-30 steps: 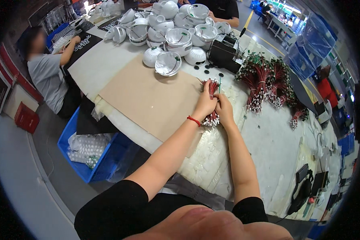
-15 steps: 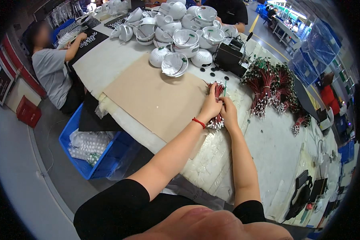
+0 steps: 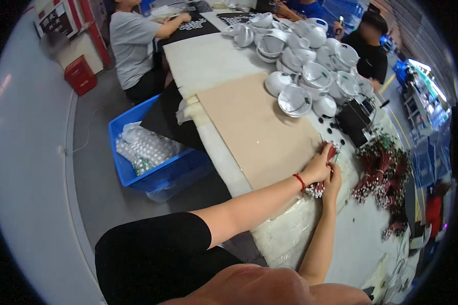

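My left hand (image 3: 318, 166), with a red cord round its wrist, is closed round a bundle of dark-red wires (image 3: 315, 190) with white ends. The bundle rests at the right edge of a tan board (image 3: 259, 132). Close against it, my right hand (image 3: 333, 179) has its fingers bent at the bundle's right side. A thin green strip (image 3: 337, 158) stands up beside the right fingertips; whether they grip it or the wires is hidden. Further right lie several more red wire bundles (image 3: 379, 170) with dark-green ends.
White bowl-shaped shells (image 3: 294, 100) are heaped at the far side, beside a black box (image 3: 353, 122) with cables. Small black discs (image 3: 333, 125) lie near it. A blue crate (image 3: 132, 178) with packed goods stands on the floor at left. Co-workers (image 3: 135, 51) sit round the table.
My view has swung left, so the table and both hands appear further right. The hands stay together at the wire bundle, with little visible change in their hold.
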Demonstrator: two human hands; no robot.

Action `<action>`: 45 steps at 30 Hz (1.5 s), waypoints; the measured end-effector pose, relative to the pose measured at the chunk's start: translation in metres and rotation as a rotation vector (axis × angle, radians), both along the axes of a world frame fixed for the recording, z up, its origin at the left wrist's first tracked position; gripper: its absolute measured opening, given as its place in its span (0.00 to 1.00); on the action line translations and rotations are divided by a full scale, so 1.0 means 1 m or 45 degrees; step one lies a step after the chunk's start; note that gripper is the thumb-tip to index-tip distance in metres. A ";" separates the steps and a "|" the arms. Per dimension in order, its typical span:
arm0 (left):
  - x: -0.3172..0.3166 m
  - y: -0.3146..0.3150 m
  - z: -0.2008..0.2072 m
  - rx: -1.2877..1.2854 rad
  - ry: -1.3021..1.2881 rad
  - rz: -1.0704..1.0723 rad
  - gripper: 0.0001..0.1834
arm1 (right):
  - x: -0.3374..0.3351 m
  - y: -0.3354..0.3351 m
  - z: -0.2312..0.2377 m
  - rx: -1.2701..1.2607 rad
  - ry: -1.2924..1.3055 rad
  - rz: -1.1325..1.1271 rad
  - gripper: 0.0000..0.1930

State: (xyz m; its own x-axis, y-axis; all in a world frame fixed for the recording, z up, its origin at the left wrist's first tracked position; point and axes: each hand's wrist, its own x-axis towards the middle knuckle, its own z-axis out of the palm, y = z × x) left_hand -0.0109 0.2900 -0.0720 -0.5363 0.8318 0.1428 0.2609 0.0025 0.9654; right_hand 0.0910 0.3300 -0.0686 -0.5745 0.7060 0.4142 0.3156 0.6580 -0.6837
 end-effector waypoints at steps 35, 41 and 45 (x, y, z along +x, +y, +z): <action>-0.038 -0.012 0.022 -0.035 -0.274 -0.400 0.39 | 0.095 -0.122 0.025 0.153 -0.302 -0.111 0.23; -0.033 -0.020 0.013 -0.143 0.454 -0.122 0.34 | 0.185 -0.189 0.059 -0.610 0.074 -0.312 0.18; -0.026 -0.039 0.031 -0.321 0.703 -0.059 0.30 | 0.223 -0.221 0.109 -0.362 0.202 -0.484 0.14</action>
